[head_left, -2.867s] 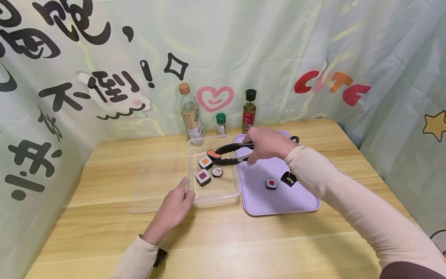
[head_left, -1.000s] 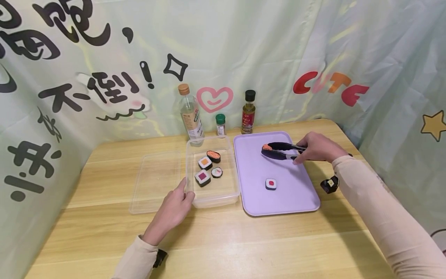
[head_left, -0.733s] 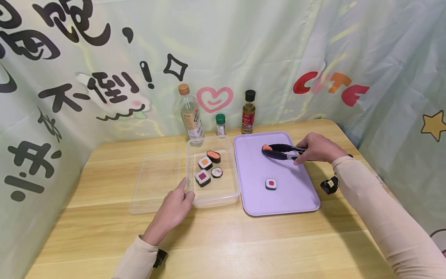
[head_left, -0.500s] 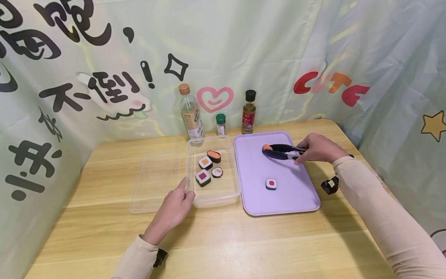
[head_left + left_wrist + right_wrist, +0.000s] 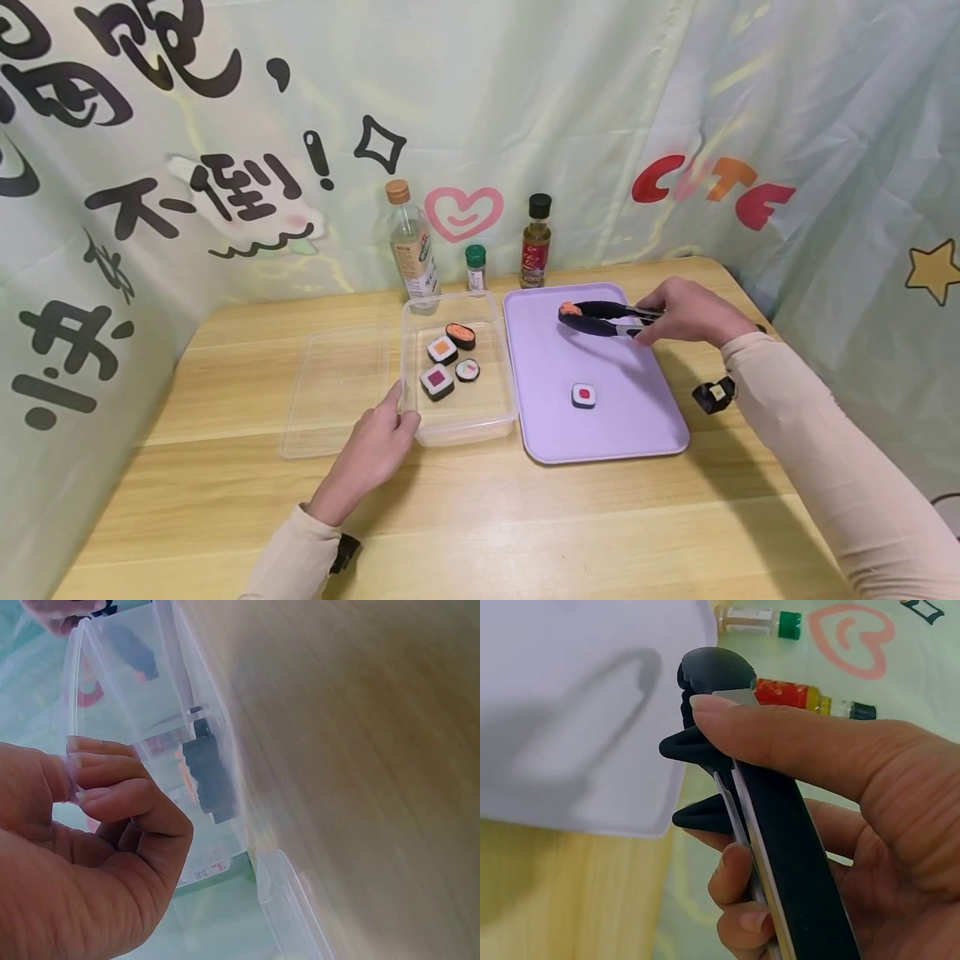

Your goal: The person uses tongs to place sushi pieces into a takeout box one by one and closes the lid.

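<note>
My left hand (image 5: 377, 443) pinches the near left rim of a clear plastic container (image 5: 480, 429); the left wrist view shows thumb and fingertips on that rim. Inside lie several toy-like sushi pieces, one of them an orange-topped sushi (image 5: 461, 336). My right hand (image 5: 692, 312) grips black-tipped tongs (image 5: 600, 319) above the purple tray (image 5: 630, 425). Between the tong tips is another orange-topped sushi (image 5: 571, 309), partly covered by them. A square sushi roll with a red centre (image 5: 583, 396) sits on the tray. In the right wrist view, the tongs (image 5: 780, 832) hide the held piece.
A clear lid (image 5: 337, 392) lies left of the container. Behind stand a tall clear bottle (image 5: 414, 254), a small green-capped jar (image 5: 476, 268) and a dark-capped oil bottle (image 5: 535, 246). A printed curtain (image 5: 585, 108) hangs behind the wooden table (image 5: 480, 525).
The tongs have left an orange-topped sushi in the container and moved right over the tray. They hold a second orange-topped sushi, now slightly raised. The left hand stays put.
</note>
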Motion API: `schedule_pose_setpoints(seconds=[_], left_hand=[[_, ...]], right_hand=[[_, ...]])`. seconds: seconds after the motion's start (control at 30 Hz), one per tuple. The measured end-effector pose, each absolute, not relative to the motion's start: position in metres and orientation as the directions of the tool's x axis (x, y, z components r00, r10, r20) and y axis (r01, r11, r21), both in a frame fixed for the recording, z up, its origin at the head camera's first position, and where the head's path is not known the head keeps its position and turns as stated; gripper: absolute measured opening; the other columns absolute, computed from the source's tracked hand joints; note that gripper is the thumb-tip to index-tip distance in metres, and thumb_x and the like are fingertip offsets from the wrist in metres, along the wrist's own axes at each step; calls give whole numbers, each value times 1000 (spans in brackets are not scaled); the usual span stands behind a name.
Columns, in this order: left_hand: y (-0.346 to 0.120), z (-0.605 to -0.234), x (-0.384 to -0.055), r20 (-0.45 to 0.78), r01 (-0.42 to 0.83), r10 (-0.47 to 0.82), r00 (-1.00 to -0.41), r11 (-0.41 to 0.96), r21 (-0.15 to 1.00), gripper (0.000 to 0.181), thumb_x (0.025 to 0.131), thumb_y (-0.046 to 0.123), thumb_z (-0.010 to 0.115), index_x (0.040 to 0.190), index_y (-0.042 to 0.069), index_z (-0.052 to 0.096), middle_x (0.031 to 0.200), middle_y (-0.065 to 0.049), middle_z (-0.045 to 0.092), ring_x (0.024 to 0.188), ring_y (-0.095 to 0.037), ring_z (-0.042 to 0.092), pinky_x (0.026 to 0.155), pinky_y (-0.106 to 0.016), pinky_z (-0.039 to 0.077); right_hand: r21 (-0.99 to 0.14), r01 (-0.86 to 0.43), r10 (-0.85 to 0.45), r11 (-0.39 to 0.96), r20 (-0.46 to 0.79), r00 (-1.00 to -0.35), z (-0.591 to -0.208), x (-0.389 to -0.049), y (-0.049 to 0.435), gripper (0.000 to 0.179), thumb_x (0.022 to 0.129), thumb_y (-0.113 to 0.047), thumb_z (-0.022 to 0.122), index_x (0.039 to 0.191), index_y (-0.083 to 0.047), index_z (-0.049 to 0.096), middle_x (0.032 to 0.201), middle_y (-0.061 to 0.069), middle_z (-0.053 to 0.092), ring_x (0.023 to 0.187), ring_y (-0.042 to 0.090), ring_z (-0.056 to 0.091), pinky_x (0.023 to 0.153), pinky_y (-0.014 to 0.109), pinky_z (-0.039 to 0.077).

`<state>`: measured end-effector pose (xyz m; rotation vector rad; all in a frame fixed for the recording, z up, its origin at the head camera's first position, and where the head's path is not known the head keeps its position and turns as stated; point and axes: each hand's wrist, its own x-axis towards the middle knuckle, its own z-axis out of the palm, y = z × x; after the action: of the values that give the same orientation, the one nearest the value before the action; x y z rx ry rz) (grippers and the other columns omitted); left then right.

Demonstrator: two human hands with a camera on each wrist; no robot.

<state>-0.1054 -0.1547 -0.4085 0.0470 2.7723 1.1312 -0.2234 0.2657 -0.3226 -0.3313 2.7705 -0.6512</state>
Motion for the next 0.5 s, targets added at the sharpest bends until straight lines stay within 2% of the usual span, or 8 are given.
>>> schedule_pose_setpoints(seconds=[0.1,0.27,0.4,0.5], left_hand=[[-155,-409,-105,-123,-27,82,-989,718,696,64,100,17,42,159,-1,25,56,4,39,46,-10,32,43,-28,31],[-154,-409,-105,-122,-26,83,-989,715,698,64,100,16,42,159,-1,25,56,3,39,46,-11,33,42,-28,31],[-154,-409,-105,-124,-29,81,-989,714,700,64,100,16,42,159,-1,24,56,3,40,45,-11,33,42,-28,32],[-154,-409,-106,-124,-30,80,-989,716,697,65,100,16,42,159,-2,24,56,3,41,45,-11,34,42,-28,32]], right_hand=[[-459,-182,-299,870,-196,-934,-318,-221,262,64,72,-25,90,123,7,70,111,20,71,88,25,56,76,39,45],[-446,-200,-310,872,-187,-932,-310,-217,252,65,72,-26,90,124,7,69,112,21,71,88,26,53,75,40,43],[-438,-221,-324,871,-176,-929,-302,-213,244,67,72,-28,91,125,7,68,120,26,68,103,33,60,85,48,48],[-436,-239,-339,868,-167,-926,-296,-209,237,68,72,-28,91,125,8,68,125,28,64,118,41,58,94,56,47]])
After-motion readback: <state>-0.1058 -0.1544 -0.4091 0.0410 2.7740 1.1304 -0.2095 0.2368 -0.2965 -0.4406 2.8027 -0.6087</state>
